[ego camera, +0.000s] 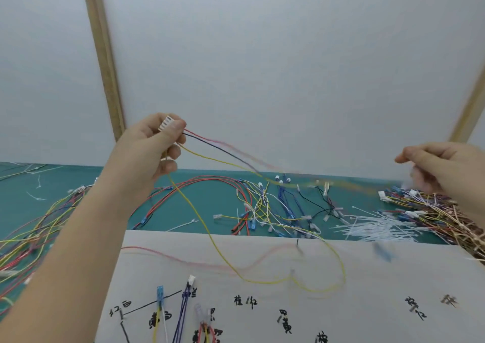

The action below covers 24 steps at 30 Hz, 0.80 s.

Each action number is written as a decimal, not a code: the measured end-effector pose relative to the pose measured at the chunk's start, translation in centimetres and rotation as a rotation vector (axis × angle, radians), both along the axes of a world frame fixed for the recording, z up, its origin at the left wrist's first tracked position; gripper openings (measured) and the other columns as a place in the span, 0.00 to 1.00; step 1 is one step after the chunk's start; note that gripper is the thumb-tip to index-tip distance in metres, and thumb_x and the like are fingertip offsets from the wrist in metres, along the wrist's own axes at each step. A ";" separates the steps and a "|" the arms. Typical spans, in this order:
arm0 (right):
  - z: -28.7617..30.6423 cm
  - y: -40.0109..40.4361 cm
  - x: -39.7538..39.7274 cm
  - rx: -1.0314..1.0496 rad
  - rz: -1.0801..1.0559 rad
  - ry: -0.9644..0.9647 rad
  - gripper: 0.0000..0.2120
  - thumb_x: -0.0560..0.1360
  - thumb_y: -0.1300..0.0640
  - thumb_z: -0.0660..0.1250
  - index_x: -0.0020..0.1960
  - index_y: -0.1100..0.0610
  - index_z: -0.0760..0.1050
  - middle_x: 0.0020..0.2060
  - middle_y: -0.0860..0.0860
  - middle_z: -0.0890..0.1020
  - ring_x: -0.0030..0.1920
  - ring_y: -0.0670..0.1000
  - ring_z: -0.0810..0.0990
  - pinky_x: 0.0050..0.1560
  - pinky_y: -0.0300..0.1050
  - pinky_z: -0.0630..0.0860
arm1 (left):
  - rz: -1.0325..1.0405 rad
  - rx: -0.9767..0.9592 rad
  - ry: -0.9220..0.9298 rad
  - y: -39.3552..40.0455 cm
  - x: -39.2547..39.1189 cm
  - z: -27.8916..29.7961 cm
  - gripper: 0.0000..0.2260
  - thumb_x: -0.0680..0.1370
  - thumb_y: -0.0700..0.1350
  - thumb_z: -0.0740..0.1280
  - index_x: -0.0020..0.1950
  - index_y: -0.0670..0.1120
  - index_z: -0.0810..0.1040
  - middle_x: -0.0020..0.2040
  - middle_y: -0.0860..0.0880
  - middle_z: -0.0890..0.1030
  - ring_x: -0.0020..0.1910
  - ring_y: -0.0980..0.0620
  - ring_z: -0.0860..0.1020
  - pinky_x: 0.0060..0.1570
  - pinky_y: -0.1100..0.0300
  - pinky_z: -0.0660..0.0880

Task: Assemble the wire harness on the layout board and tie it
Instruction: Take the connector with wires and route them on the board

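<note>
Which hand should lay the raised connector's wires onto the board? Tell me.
Probably the right hand: its fingers are curled but seem to hold nothing. The left hand grips the white connector, and its wires trail rightward.

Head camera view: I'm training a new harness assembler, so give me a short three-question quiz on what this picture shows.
1. True or false: the left hand holds a white connector with wires trailing from it.
2. Where does the pile of loose white cable ties lie?
A. On the green mat, toward the right
B. On the white layout board
C. In the left hand
3. Fill in: a long ____ wire loops down from the left hand over the layout board.

Key: 1 true; 2 A; 3 yellow.
</note>
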State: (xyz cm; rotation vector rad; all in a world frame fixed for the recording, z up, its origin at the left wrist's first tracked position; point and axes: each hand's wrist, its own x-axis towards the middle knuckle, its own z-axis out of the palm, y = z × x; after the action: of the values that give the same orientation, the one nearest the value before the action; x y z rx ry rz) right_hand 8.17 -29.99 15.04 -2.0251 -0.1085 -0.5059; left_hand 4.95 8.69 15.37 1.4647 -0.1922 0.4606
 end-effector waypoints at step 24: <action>0.2 11.5 -2.5 0.048 0.334 -0.100 0.09 0.74 0.57 0.66 0.37 0.46 0.77 0.20 0.46 0.68 0.19 0.46 0.64 0.22 0.35 0.63 | 0.299 0.228 -0.186 -1.9 -0.7 0.8 0.10 0.79 0.43 0.61 0.37 0.50 0.72 0.20 0.56 0.70 0.20 0.61 0.63 0.21 0.69 0.61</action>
State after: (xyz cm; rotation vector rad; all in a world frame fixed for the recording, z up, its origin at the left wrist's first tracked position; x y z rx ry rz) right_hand 5.62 -18.48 15.20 -1.8854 -0.4819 -0.3922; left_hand 4.23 6.75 16.19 1.6826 -0.1781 0.8415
